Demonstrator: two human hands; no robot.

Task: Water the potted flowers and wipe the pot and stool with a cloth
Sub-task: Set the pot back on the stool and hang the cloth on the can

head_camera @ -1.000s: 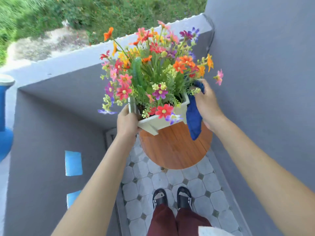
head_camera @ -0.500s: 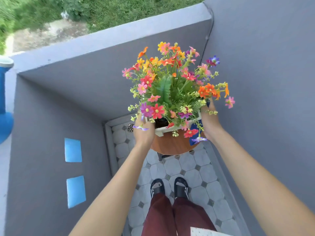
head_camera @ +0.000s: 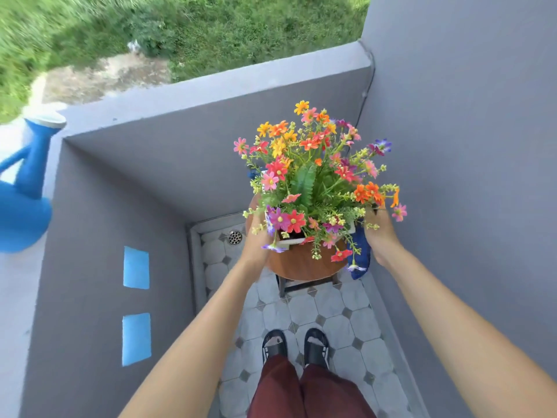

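Observation:
A white square pot (head_camera: 287, 242) full of colourful flowers (head_camera: 313, 179) sits over the round wooden stool (head_camera: 301, 265) in the balcony corner. My left hand (head_camera: 256, 239) grips the pot's left side, partly hidden by blossoms. At the pot's right side is my right hand (head_camera: 381, 230), which also holds a blue cloth (head_camera: 358, 251) hanging down past the stool's right edge. Whether the pot rests on the stool or hangs just above it I cannot tell. A blue watering can (head_camera: 22, 203) stands on the ledge at far left.
Grey walls close in the corner on the left, back and right. The tiled floor (head_camera: 331, 309) has a drain (head_camera: 234, 237) behind the stool. My sandalled feet (head_camera: 297, 345) stand just in front of the stool. Grass lies beyond the parapet (head_camera: 211, 89).
Both hands have lowered the pot from chest height down to the stool top. The view has pulled back and the watering can has come further into view at left.

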